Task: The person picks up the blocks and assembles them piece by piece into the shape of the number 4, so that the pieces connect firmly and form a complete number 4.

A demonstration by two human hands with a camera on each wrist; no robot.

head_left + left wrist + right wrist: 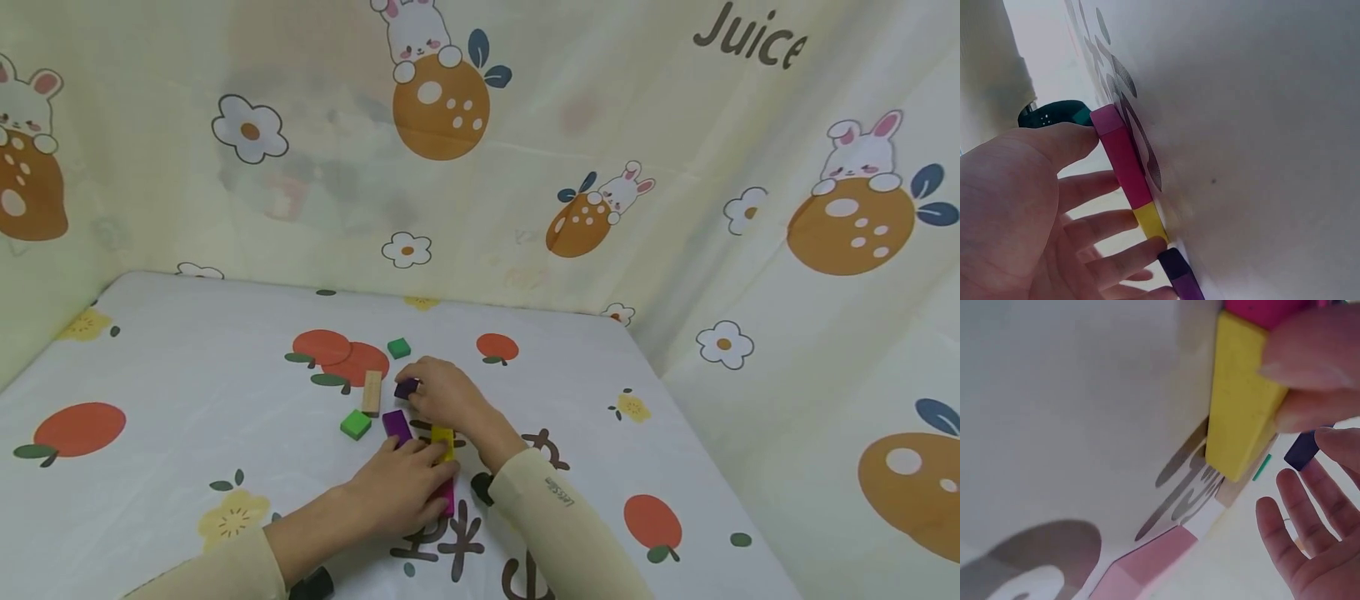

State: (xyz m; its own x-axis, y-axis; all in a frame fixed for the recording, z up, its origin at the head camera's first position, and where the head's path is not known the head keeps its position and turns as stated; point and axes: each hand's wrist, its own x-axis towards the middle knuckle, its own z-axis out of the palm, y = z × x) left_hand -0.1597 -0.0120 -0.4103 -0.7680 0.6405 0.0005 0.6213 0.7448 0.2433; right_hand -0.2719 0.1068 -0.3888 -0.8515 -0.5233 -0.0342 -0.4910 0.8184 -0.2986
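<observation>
My right hand (453,404) pinches a dark purple block (406,388) between thumb and fingers; the right wrist view also shows this dark block (1302,450). Fairly straight fingers of my left hand (401,487) lie along a magenta block (1124,159) and a yellow block (1151,224), which meet end to end in a row. The left thumb touches the magenta block's near end. A purple block (397,426) lies just beyond the left fingertips. In the right wrist view the yellow block (1241,400) shows closely, with left fingers against its side.
A plain wooden block (372,393) and a green block (356,424) lie left of the purple block. Farther back sits another green block (399,348). The printed white tablecloth (187,350) runs back to a patterned curtain (322,200).
</observation>
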